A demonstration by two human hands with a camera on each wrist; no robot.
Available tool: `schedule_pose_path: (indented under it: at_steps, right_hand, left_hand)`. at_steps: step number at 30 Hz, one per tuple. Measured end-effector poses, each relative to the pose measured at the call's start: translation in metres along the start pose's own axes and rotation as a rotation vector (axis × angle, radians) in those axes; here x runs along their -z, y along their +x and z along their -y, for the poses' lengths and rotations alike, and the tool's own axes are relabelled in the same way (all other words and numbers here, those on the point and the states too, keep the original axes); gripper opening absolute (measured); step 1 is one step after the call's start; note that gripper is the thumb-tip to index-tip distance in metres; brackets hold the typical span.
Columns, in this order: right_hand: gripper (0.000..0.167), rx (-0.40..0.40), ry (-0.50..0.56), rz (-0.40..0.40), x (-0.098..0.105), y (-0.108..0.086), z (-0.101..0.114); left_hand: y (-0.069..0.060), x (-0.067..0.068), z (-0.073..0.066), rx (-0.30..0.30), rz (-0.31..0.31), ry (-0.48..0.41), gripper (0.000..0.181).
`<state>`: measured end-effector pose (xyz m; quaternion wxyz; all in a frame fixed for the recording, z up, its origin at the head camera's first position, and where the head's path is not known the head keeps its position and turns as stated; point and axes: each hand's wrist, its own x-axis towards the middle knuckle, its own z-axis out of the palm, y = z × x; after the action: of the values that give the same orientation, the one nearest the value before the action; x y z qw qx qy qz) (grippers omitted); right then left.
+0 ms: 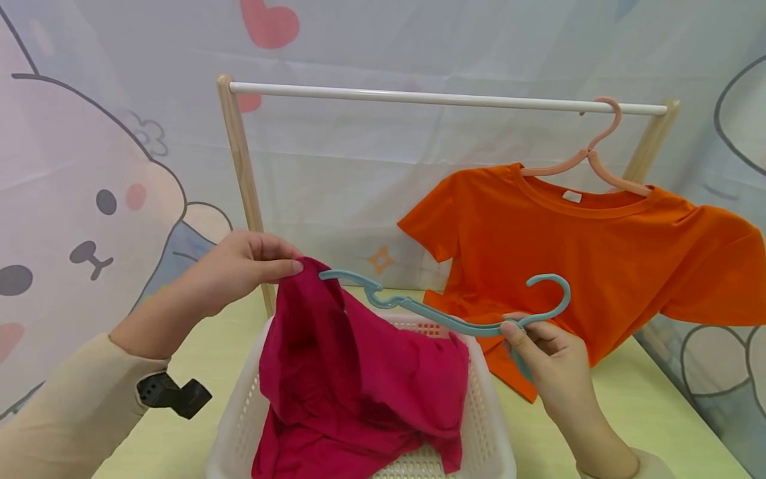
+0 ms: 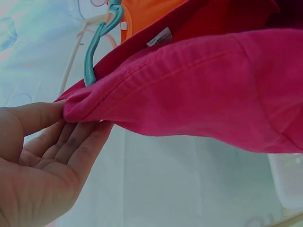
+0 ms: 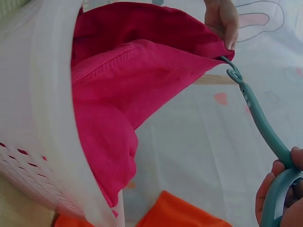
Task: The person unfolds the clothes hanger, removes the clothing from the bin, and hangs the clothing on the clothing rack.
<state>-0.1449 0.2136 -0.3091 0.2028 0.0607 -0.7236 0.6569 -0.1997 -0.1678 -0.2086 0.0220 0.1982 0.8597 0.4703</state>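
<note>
A crimson garment (image 1: 413,379) rises out of a white basket (image 1: 493,426), its upper corner pinched by my left hand (image 1: 239,273). One arm tip of a teal hanger (image 1: 443,316) is inside the garment's opening beside those fingers. My right hand (image 1: 556,366) grips the hanger near the base of its hook, at the other end. In the left wrist view the thumb and fingers of my left hand (image 2: 57,156) hold the cloth (image 2: 189,90) just below the hanger tip (image 2: 90,71). The right wrist view shows the hanger (image 3: 265,123) slanting from the cloth to my right hand (image 3: 274,189).
Behind the basket stands a rack with a white rail (image 1: 419,98) and wooden posts. An orange T-shirt (image 1: 574,266) hangs from it at the right on a pink hanger (image 1: 610,126), its lower part reaching the pale table (image 1: 646,412). A printed cloth backdrop (image 1: 335,166) is behind.
</note>
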Motion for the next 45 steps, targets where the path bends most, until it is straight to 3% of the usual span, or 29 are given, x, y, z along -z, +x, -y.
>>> schedule_pose_path:
  at_steps: [6,15,21,28,36,45]
  right_hand:
    - [0.007,0.000,0.024,0.021,-0.001,0.001,-0.001]
    - [0.012,0.044,0.019,0.068,-0.002,0.002,-0.004]
    - [0.011,0.028,-0.041,0.073,-0.002,0.002,-0.004]
    - [0.006,0.098,-0.101,0.153,-0.008,0.000,-0.005]
    - [0.010,0.138,-0.041,0.168,-0.012,-0.001,-0.006]
    - [0.014,0.194,-0.063,0.174,-0.016,-0.002,-0.006]
  left_hand:
    - [-0.001,-0.007,0.005,-0.014,0.054,0.039,0.025]
    - [0.002,-0.012,0.010,-0.066,0.064,0.079,0.018]
    - [0.001,-0.017,0.008,-0.104,0.070,0.086,0.017]
    - [0.003,-0.031,0.005,-0.139,0.148,0.153,0.017]
    - [0.008,-0.049,0.007,-0.159,0.174,0.185,0.014]
    - [0.013,-0.065,0.003,-0.190,0.189,0.205,0.012]
